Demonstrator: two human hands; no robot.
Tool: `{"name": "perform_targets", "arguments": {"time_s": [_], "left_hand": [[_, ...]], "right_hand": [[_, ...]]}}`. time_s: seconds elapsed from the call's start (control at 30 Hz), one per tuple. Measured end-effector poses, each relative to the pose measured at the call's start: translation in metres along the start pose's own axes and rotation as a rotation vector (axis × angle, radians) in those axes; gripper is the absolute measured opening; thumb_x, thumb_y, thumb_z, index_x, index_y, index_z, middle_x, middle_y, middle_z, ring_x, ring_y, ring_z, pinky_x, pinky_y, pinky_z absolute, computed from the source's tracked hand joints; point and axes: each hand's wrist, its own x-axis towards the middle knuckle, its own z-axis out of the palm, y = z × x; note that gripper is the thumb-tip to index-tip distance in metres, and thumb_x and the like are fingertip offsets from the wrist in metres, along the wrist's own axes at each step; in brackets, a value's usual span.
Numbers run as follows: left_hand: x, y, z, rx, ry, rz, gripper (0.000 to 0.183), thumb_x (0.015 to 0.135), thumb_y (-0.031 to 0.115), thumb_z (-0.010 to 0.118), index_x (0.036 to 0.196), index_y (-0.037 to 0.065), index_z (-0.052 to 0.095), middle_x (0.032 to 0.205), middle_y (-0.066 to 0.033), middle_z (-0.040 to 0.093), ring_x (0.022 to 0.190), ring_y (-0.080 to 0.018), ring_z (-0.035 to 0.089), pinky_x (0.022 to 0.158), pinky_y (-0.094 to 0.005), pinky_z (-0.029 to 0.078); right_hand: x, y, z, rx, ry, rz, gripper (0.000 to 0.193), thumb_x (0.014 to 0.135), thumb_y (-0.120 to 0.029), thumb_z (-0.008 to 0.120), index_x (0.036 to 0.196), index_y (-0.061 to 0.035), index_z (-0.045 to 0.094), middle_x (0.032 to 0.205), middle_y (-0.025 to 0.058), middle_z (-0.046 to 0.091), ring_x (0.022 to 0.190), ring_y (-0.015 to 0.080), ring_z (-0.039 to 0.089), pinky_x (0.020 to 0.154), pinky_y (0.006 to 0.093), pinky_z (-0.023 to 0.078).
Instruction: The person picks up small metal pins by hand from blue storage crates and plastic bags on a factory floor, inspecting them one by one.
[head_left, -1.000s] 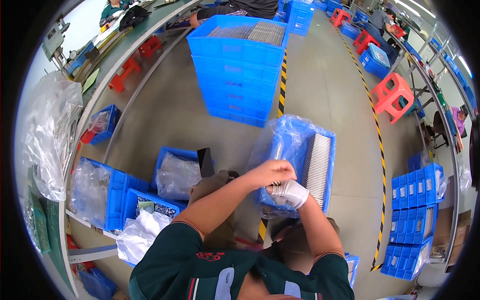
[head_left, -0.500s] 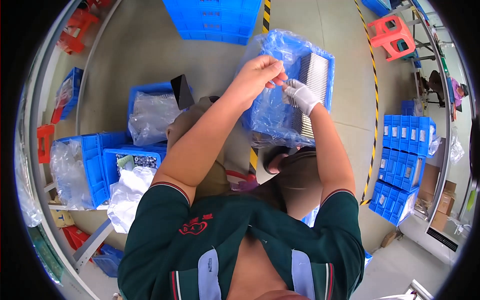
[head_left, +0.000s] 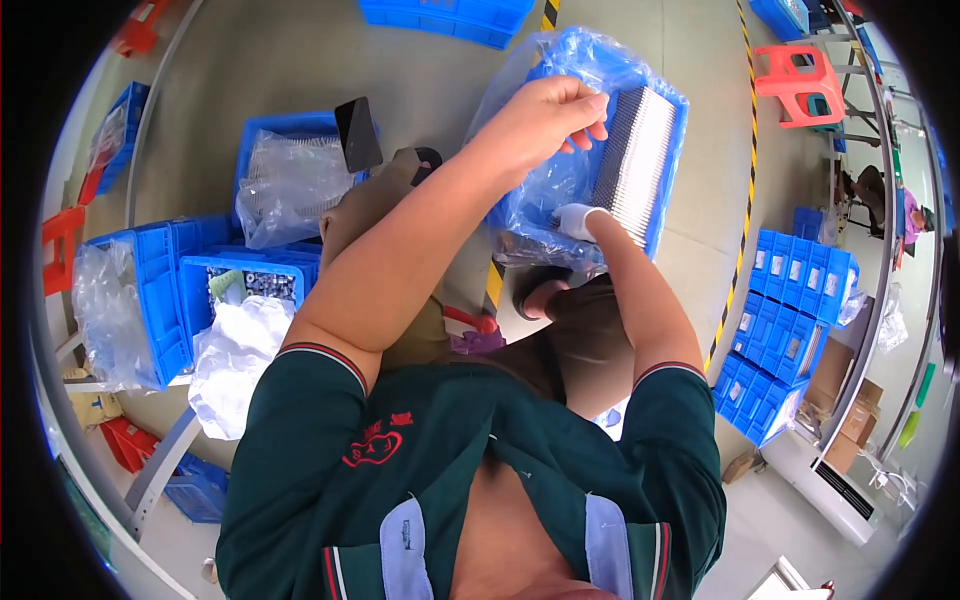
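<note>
In the blue crate (head_left: 677,135), thin pale pieces (head_left: 636,150) stand closely ranked.

Dark-green shirt (head_left: 430,460), red emblem (head_left: 374,448), white-gloved right hand (head_left: 576,221)

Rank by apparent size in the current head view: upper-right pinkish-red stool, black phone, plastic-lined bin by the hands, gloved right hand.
1. Plastic-lined bin
2. Pinkish-red stool
3. Black phone
4. Gloved right hand, as far as it shows
</note>
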Motion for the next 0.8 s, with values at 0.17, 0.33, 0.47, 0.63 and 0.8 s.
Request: {"name": "perform_targets", "arguments": {"time_s": [0.17, 0.33, 0.47, 0.63, 0.8], "left_hand": [[-0.003, 0.001, -0.002, -0.017, 0.009, -0.001, 0.022, 0.087, 0.028, 0.051, 0.084, 0.007, 0.056, 0.079, -0.0031, 0.059, 0.069, -0.0086, 0.050, 0.063, -0.0224, 0.039], [-0.002, 0.001, -0.002, -0.039, 0.027, -0.006, 0.022, 0.086, 0.028, 0.051, 0.084, 0.007, 0.056, 0.079, -0.0036, 0.059, 0.068, -0.0087, 0.051, 0.063, -0.0223, 0.039], [-0.002, 0.002, 0.000, -0.046, 0.015, 0.007, 0.021, 0.086, 0.027, 0.051, 0.084, 0.007, 0.056, 0.079, -0.0036, 0.059, 0.068, -0.0085, 0.051, 0.063, -0.0223, 0.040], [-0.002, 0.000, -0.003, -0.054, 0.021, 0.007, 0.021, 0.086, 0.027, 0.051, 0.085, 0.006, 0.057, 0.079, -0.0032, 0.059, 0.068, -0.0082, 0.051, 0.062, -0.0219, 0.040], [0.000, 0.002, -0.001, -0.044, 0.038, 0.014, 0.020, 0.086, 0.025, 0.051, 0.087, 0.006, 0.057, 0.078, -0.0029, 0.059, 0.068, -0.0078, 0.051, 0.062, -0.0215, 0.039]], "right_hand": [[0.005, 0.008, 0.016, 0.160, 0.122, 0.019, 0.032, 0.078, -0.024, 0.053, 0.103, -0.0047, 0.058, 0.100, 0.0202, 0.058, 0.093, 0.0333, 0.056, 0.079, 0.0377, 0.043], [0.001, 0.000, 0.013, 0.068, 0.091, 0.019, 0.029, 0.078, -0.017, 0.052, 0.102, -0.0040, 0.059, 0.100, 0.0192, 0.059, 0.092, 0.0336, 0.056, 0.080, 0.0375, 0.043], [0.004, -0.001, 0.013, -0.107, 0.114, 0.106, 0.026, 0.077, -0.009, 0.050, 0.099, -0.0045, 0.061, 0.100, 0.0174, 0.060, 0.095, 0.0318, 0.057, 0.079, 0.0370, 0.046], [-0.009, -0.017, 0.006, -0.185, 0.176, 0.188, 0.024, 0.076, -0.008, 0.049, 0.096, -0.0058, 0.062, 0.099, 0.0154, 0.060, 0.094, 0.0297, 0.058, 0.078, 0.0367, 0.047], [-0.014, -0.013, -0.002, -0.189, 0.261, 0.176, 0.022, 0.077, -0.010, 0.049, 0.094, -0.0076, 0.063, 0.098, 0.0145, 0.061, 0.093, 0.0293, 0.058, 0.077, 0.0362, 0.048]]}}
